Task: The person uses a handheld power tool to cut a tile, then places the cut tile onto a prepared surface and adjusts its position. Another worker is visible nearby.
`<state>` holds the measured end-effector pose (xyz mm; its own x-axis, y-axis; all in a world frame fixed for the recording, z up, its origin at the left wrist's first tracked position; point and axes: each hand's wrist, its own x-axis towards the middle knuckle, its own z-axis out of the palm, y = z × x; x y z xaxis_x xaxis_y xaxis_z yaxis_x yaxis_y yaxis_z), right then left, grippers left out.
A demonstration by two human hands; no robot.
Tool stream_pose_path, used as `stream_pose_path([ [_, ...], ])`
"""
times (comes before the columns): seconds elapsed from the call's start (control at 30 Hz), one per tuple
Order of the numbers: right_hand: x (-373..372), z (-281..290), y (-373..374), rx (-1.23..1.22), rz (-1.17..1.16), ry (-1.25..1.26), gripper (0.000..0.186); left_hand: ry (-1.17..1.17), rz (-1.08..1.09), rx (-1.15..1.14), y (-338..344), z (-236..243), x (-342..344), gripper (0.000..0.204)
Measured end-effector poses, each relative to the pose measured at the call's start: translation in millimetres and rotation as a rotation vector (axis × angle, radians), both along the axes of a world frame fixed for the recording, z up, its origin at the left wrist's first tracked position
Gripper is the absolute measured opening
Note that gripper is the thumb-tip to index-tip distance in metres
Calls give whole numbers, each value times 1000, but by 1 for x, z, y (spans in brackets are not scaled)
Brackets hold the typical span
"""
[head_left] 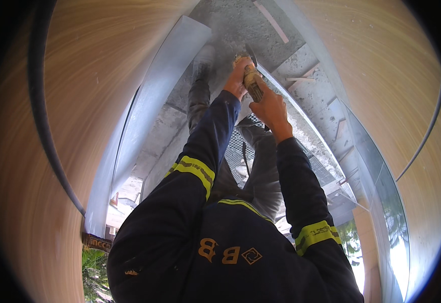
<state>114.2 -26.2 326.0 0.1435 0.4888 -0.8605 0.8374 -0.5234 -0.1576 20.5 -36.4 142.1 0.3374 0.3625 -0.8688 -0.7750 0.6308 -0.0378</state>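
Both of my hands are closed around a dusty angle grinder point(252, 87), held out ahead of me. My left hand point(237, 80) grips its front end near the head. My right hand point(272, 110) wraps the rear of the body. The dark cutting disc point(251, 54) shows edge-on at the far end, close to the far end of a long slab point(301, 112) with a pale straight edge. Whether the disc touches the slab I cannot tell. Dust hazes the air around the grinder head.
My dusty boot point(204, 54) is planted to the left, beside a large pale panel point(172, 65). A perforated dark crate point(238, 146) shows between my legs. Thin offcut strips point(273, 22) lie on the dusty concrete floor point(230, 22). Greenery point(95, 270) shows at the lower left.
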Motion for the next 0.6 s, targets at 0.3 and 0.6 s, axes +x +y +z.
stream_pose_path([
  [0.3,1,4,-9,20,6,4,90,-20,-29,-36,-8,3,0,28],
  [0.6,0,0,-5,27,21,-2,88,-22,-2,-6,-6,-5,2,29],
])
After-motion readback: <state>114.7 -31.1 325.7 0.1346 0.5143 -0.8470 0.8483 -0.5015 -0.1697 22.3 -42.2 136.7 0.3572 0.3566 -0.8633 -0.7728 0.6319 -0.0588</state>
